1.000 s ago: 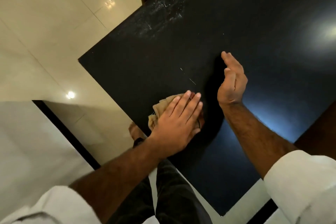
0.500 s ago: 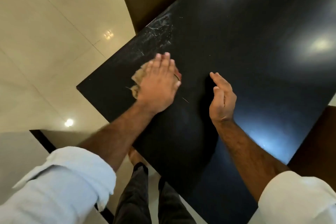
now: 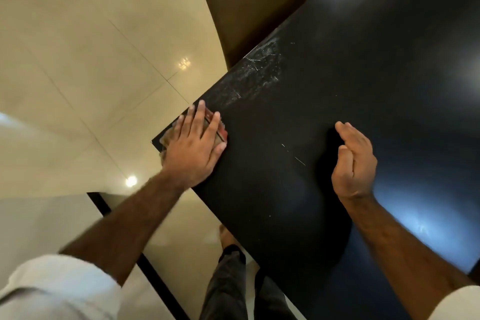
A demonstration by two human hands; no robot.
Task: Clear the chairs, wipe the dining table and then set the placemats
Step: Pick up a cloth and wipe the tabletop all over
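A glossy black dining table (image 3: 324, 117) fills the right of the head view. My left hand (image 3: 193, 145) lies flat with straight fingers on a tan cloth with a red stripe (image 3: 222, 132), pressing it onto the table's left corner. Most of the cloth is hidden under the palm. My right hand (image 3: 354, 161) rests on its edge on the tabletop to the right, fingers loosely curled and holding nothing. A patch of white scuffs and dust (image 3: 255, 70) marks the table's left edge beyond the cloth.
A brown leather chair (image 3: 249, 5) stands against the table's left edge at the top. Cream floor tiles (image 3: 85, 60) spread to the left. A dark-framed white panel (image 3: 41, 228) sits low left. My legs and a bare foot (image 3: 227, 238) are below the table's near edge.
My left hand slid the cloth from the near middle of the table up and left to the corner. My right hand stayed put, its fingers curling slightly.
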